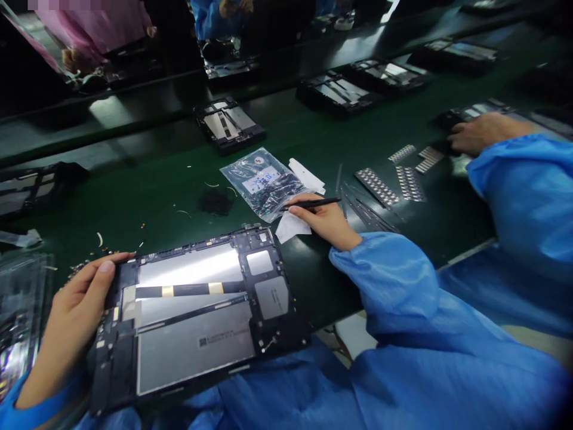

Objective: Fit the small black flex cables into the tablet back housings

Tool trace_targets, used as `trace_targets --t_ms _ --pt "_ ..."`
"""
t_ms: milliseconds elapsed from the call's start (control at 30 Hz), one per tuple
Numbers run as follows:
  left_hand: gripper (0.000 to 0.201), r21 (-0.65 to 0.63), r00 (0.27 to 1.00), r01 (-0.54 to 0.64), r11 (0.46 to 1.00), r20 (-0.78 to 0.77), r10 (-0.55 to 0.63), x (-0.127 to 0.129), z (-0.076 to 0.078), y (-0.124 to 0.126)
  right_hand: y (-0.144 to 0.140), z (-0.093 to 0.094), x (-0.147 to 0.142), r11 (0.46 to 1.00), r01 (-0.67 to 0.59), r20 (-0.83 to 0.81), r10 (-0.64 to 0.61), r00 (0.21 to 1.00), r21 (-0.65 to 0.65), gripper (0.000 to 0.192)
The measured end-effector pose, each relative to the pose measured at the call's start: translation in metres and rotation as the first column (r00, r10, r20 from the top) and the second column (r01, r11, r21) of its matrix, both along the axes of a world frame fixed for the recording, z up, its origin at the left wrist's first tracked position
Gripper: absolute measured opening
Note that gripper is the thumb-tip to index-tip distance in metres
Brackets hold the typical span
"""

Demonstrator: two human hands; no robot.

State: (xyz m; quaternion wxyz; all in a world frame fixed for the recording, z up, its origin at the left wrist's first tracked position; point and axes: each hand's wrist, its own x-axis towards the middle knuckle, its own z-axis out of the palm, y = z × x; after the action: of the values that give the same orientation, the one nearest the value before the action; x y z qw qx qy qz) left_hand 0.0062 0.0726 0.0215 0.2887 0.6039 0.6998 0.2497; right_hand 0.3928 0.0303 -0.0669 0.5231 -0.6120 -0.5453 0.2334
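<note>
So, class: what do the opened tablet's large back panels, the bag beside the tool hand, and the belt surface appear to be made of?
Tablet panels: likely metal shielding, silvery with a soft sheen. Bag: clear plastic film, crinkled and glossy, printed label inside. Belt: dark green, smooth, probably rubber or PVC, mirroring overhead lights. The left hand grips the tablet's edge; the right hand holds a thin black tool.

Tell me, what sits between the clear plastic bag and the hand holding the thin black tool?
In the head view, the right hand with the black tool touches the plastic bag; only white paper slips lie at their meeting edge.
</note>
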Motion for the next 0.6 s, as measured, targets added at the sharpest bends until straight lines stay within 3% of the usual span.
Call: trace_targets --t_ms 133,300,467,600 --pt "0.042 0.011 1.000 -0.012 1.000 0.013 0.012 -0.001 -0.002 -0.001 0.001 -0.001 -0.002 1.000 0.001 0.000 -0.001 1.000 0.008 0.023" --pt "0.044 -0.054 0.999 -0.009 0.998 0.042 0.011 0.005 0.002 -0.006 0.001 -0.003 -0.003 0.995 0.100 -0.012 -0.100 0.995 0.028 0.022" --pt "0.047 -0.065 0.998 -0.031 0.997 0.046 0.034 0.008 0.003 -0.006 0.003 -0.002 -0.003 0.998 0.053 -0.032 -0.052 0.998 0.017 0.023" --pt "0.045 -0.052 0.998 -0.023 0.998 0.057 0.026 0.010 0.005 -0.007 0.002 -0.006 -0.001 0.994 0.107 -0.069 -0.105 0.992 0.024 0.030"
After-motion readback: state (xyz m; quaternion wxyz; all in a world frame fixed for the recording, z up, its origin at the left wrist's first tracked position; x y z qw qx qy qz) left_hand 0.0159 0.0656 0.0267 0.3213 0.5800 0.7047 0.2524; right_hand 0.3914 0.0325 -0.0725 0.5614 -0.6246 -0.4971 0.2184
